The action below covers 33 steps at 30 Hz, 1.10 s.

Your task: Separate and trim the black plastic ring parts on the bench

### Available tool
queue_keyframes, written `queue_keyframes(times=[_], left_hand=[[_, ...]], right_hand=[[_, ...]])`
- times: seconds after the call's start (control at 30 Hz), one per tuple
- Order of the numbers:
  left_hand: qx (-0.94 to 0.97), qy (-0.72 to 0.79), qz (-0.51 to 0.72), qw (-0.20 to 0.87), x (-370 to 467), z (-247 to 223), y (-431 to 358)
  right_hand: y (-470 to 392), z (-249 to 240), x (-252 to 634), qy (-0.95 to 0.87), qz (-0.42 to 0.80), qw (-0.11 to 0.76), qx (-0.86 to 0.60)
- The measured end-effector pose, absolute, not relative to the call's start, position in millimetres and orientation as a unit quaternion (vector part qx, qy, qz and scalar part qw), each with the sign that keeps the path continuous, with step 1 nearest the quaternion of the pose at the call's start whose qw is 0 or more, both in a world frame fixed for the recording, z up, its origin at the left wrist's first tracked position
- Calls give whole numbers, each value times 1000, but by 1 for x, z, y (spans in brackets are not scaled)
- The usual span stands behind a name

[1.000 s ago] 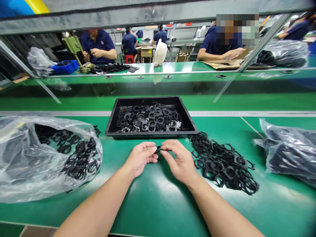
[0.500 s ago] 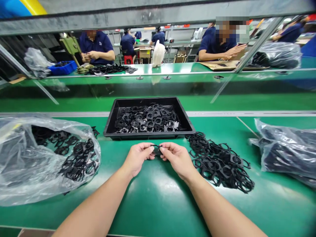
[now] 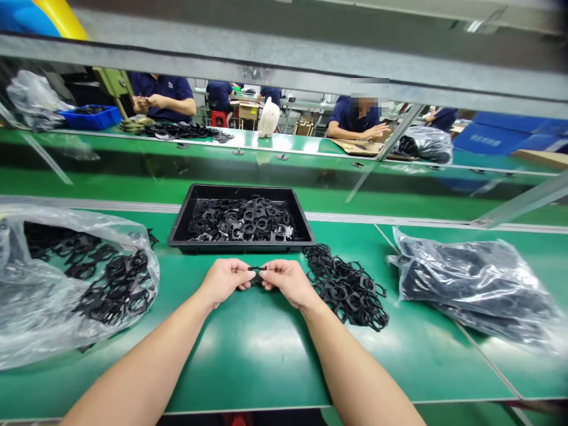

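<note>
Between both hands I hold a small black ring-shaped plastic part (image 3: 257, 270), pinched at its two sides and seen nearly edge-on. My left hand (image 3: 225, 280) is closed on its left end, with thumb and fingertips together. On its right end my right hand (image 3: 286, 280) is closed in a like pinch. Just beyond the hands stands a black tray (image 3: 242, 249) filled with similar black parts (image 3: 248, 219). A loose pile of black ring parts (image 3: 348, 287) lies on the green table right of my right hand.
At left lies an open clear plastic bag (image 3: 48, 302) spilling black parts (image 3: 118, 287). A filled clear bag (image 3: 470, 284) rests at right. Behind the tray runs a green conveyor belt (image 3: 231, 168) with small parts on it. Across it, people in dark blue shirts (image 3: 171, 89) sit working.
My view has turned to the right and tilted, so the scene sits further left and more of the right-hand bag shows. Both hands still pinch the same part.
</note>
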<state>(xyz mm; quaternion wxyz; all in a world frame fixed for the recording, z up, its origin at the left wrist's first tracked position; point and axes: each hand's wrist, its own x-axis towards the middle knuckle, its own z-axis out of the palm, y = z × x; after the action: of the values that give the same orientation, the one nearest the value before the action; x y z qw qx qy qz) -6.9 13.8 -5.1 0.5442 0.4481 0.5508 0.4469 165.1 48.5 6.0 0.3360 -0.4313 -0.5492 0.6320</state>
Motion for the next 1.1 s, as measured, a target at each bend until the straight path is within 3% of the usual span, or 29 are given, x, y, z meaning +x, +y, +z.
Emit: queue_keyframes(times=[0.23, 0.4, 0.53, 0.6, 0.67, 0.77, 0.93, 1.1], left_hand=[[459, 573, 461, 499, -3, -10, 13], [457, 576, 509, 448, -6, -14, 16], [481, 577, 504, 426, -9, -19, 16], [501, 572, 498, 416, -10, -22, 16], [514, 567, 497, 410, -10, -26, 16], [519, 559, 501, 409, -9, -31, 18], [520, 554, 506, 408, -10, -32, 19], [529, 559, 500, 398, -9, -28, 15]], right_hand=[[46, 0, 162, -565, 589, 343, -465], [66, 38, 150, -586, 560, 328, -485], [90, 87, 121, -520, 600, 434, -426], [94, 98, 112, -549, 544, 442, -455], [88, 97, 116, -649, 401, 390, -516], [67, 77, 143, -803, 147, 214, -537], [35, 37, 196, -824, -8, -38, -565], [25, 19, 210, -825, -41, -39, -562]])
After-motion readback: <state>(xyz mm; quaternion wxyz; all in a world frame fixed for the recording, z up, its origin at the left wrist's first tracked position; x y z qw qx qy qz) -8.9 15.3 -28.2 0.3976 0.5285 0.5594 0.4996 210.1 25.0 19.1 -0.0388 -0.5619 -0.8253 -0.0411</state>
